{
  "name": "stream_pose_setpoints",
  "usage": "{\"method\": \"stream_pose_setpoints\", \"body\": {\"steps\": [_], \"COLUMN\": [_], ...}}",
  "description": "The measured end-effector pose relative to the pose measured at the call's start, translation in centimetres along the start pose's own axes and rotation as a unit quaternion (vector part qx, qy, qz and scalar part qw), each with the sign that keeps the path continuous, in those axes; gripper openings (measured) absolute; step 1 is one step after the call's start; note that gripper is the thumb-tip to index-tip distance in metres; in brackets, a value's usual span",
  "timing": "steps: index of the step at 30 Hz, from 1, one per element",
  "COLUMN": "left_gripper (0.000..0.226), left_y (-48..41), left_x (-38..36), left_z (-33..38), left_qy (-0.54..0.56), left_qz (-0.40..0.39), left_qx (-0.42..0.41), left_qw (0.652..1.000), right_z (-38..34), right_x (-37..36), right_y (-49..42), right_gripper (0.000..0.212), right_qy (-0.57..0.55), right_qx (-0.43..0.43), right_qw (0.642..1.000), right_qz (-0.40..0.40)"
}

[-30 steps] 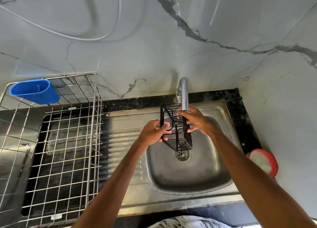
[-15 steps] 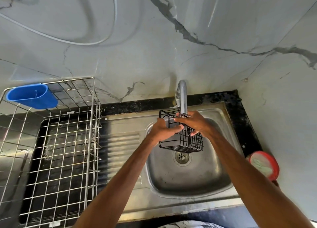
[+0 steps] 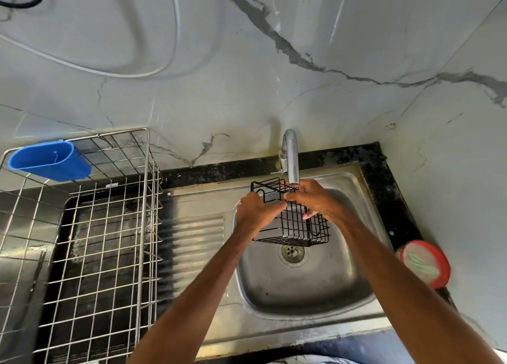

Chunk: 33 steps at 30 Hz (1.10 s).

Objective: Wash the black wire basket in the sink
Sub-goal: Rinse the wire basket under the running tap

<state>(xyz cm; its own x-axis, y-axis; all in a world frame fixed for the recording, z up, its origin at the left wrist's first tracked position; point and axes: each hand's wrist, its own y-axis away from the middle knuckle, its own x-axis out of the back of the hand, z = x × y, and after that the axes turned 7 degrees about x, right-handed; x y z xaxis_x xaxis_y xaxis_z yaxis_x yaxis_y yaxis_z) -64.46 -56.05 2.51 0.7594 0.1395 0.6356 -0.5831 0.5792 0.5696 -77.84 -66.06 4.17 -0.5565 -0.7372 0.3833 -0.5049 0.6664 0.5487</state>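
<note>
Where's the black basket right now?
Head view, centre: left hand and right hand hold the basket over the sink, under the tap, above the drain.

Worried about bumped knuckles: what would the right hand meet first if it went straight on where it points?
Probably the tap, whose spout hangs just beyond the right hand, which holds the black wire basket. Depth is unclear; the left hand is close too.
</note>
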Motion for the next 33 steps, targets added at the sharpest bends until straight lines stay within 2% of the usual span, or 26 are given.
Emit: {"method": "stream_pose_setpoints", "body": {"steps": [2,3,7,10,14,18,19,25,30,33], "left_gripper": [0.044,0.042,0.052,0.056,0.056,0.055,0.054,0.047,0.046,0.05], "left_y": [-0.2,-0.1,0.2,0.4,0.9,1.0,0.9,1.2,1.6,1.1], "left_x": [0.0,0.1,0.4,0.4,0.7,0.5,0.5,0.8,0.7,0.7], "left_z": [-0.1,-0.1,0.2,0.3,0.6,0.6,0.6,0.9,1.0,0.3], "left_qy": [0.002,0.0,-0.018,-0.022,-0.031,-0.046,-0.044,-0.044,-0.035,-0.039], "left_qz": [0.006,0.011,0.016,0.009,0.005,0.019,0.022,0.008,0.0,0.005], "left_qx": [-0.007,-0.008,-0.008,0.001,-0.005,-0.001,0.001,-0.008,-0.03,0.005], "left_qw": [1.0,1.0,1.0,1.0,0.999,0.999,0.999,0.999,0.999,0.999], "right_z": [0.7,1.1,2.1,1.9,1.4,1.9,2.4,3.6,3.8,2.3], "right_x": [0.2,0.2,-0.2,-1.2,-2.5,-4.7,-5.1,-4.5,-4.6,-5.5], "right_y": [0.1,0.3,1.3,2.5,4.9,6.2,5.8,5.0,4.2,5.0], "right_gripper": [0.04,0.045,0.036,0.035,0.043,0.08,0.083,0.062,0.068,0.065], "right_qy": [0.006,0.011,0.108,0.093,0.073,-0.004,0.001,0.068,0.058,0.014], "right_qx": [0.016,0.028,0.111,0.142,0.172,0.213,0.228,0.235,0.169,0.222], "right_qw": [1.0,0.999,0.984,0.977,0.977,0.976,0.973,0.969,0.983,0.975], "right_qz": [0.01,0.014,0.09,0.129,0.106,0.04,0.032,0.037,0.042,0.019]}}
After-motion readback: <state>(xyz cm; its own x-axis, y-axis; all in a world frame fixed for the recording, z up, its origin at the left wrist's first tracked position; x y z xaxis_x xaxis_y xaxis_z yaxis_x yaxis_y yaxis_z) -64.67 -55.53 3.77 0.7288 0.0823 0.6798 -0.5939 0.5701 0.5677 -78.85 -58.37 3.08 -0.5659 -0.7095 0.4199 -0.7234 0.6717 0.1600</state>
